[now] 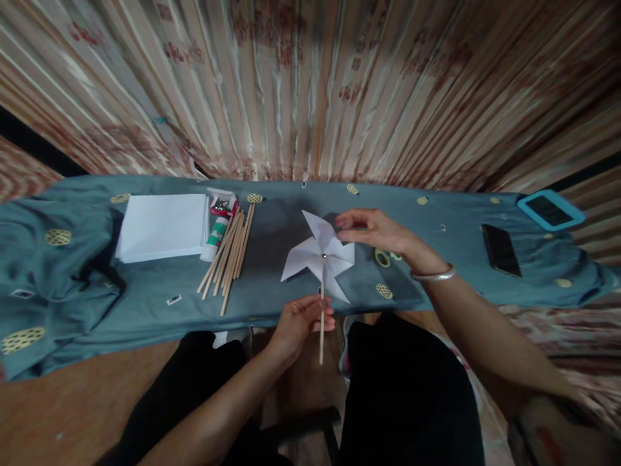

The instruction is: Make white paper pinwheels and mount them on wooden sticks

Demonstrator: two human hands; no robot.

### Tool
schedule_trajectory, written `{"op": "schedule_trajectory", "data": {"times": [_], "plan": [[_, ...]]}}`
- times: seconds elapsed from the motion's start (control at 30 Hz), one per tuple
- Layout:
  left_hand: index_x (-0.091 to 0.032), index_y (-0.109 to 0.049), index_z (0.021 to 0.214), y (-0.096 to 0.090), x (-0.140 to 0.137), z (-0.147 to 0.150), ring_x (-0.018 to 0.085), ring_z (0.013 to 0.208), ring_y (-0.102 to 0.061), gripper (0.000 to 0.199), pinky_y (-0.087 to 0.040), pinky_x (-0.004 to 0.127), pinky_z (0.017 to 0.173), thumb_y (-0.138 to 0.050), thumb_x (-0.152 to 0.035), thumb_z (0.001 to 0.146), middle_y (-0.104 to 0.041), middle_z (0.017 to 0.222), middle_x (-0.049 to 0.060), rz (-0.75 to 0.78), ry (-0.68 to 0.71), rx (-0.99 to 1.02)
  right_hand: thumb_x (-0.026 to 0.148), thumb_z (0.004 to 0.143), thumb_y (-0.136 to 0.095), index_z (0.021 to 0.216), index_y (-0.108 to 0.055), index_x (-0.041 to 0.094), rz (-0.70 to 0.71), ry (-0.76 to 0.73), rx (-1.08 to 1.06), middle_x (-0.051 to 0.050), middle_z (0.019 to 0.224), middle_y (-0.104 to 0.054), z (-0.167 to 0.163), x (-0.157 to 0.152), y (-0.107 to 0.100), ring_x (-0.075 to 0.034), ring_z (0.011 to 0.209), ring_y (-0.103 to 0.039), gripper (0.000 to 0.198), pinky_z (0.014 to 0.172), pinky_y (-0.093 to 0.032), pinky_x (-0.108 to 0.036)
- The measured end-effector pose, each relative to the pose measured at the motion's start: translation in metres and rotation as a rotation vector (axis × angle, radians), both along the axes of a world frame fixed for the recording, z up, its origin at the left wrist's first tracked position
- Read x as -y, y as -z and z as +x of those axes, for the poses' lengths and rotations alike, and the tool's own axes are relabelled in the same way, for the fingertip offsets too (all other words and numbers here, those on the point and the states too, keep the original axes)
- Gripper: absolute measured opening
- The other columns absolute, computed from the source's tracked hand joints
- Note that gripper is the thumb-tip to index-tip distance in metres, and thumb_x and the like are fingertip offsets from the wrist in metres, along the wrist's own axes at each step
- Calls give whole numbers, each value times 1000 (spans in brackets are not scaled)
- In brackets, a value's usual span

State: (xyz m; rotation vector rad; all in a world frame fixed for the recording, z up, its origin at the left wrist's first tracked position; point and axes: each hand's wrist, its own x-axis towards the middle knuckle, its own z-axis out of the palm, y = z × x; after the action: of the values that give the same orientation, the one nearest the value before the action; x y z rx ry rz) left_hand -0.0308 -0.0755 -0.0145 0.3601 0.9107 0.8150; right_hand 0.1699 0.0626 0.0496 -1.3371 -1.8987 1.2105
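A white paper pinwheel [301, 257] on a thin wooden stick [321, 336] is held up over the table's front edge, a round silvery pin head at its centre. My left hand [303, 320] pinches the stick just below the blades. Beside the upper right blades is my right hand [371, 228], fingers apart and holding nothing; whether its fingertips touch the paper I cannot tell. Green-handled scissors [382, 257] lie on the cloth under my right wrist, partly hidden by it.
On the blue-grey cloth [272, 298] at left are a stack of white paper [163, 226], a glue stick [215, 236], a small red box [223, 204] of metal pins and several wooden sticks [233, 252]. At right lie a black phone [501, 250] and a blue-framed tablet [550, 210].
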Motion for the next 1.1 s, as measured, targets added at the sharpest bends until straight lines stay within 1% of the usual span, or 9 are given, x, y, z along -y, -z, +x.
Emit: {"op": "schedule_trajectory", "data": {"times": [0.13,0.2,0.27,0.37,0.53,0.63,0.77,0.97,1.1], "plan": [[-12,-77,79,-9,-20,-1,12,55,-64,46,-55,25,60,-92,-42,47,-71,67,3,79,-74,-65,55,71,-74,96,-71,19,249,430,-196,-6,93,-74,8,19,7,-19,86,-66,44,85,-51,-36],[-13,-78,77,-12,-31,1,14,61,-66,45,-56,28,66,-92,-41,46,-73,71,5,123,-126,-84,56,73,-73,93,-71,20,274,559,-281,-6,92,-74,3,31,19,-19,85,-67,42,84,-52,-36],[-15,-78,75,-13,-43,3,14,67,-66,41,-54,30,72,-92,-39,45,-74,75,6,177,-190,-110,57,73,-72,91,-71,20,262,606,-351,-7,95,-75,-5,40,32,-20,88,-67,41,85,-52,-36],[-17,-79,75,-13,-59,2,14,72,-64,34,-51,28,75,-90,-36,48,-76,80,6,267,-261,-194,62,75,-67,86,-72,20,133,538,-365,-6,85,-74,-17,51,45,-20,79,-66,43,77,-53,-34],[-20,-80,77,-15,-75,-2,16,78,-64,29,-47,27,73,-85,-36,54,-77,85,6,387,-287,-304,58,73,-71,89,-72,17,-204,84,-292,-4,84,-72,-29,61,51,-15,70,-62,44,64,-49,-27],[-20,-80,76,-17,-78,-2,16,76,-63,28,-46,27,70,-84,-36,54,-77,84,7,401,-276,-329,52,69,-76,79,-70,15,-317,-45,-297,-2,72,-69,-36,64,55,-14,66,-60,39,63,-47,-26],[-20,-80,77,-17,-78,4,17,80,-65,27,-47,27,74,-84,-33,54,-78,86,7,394,-266,-320,47,73,-73,70,-68,15,-322,-72,-318,-2,67,-68,-43,64,60,-13,62,-59,33,62,-47,-25],[-18,-79,79,-15,-75,9,16,69,-64,31,-49,27,66,-86,-30,51,-75,76,4,339,-196,-331,35,76,-67,71,-67,16,-246,-27,-314,-1,69,-68,-47,65,58,-13,63,-60,20,63,-46,-25],[-18,-79,77,-15,-76,8,17,74,-66,29,-50,28,71,-86,-28,51,-76,80,5,341,-207,-346,34,79,-65,74,-68,17,-190,-10,-240,0,71,-68,-46,67,55,-14,66,-61,18,64,-46,-25]]}}
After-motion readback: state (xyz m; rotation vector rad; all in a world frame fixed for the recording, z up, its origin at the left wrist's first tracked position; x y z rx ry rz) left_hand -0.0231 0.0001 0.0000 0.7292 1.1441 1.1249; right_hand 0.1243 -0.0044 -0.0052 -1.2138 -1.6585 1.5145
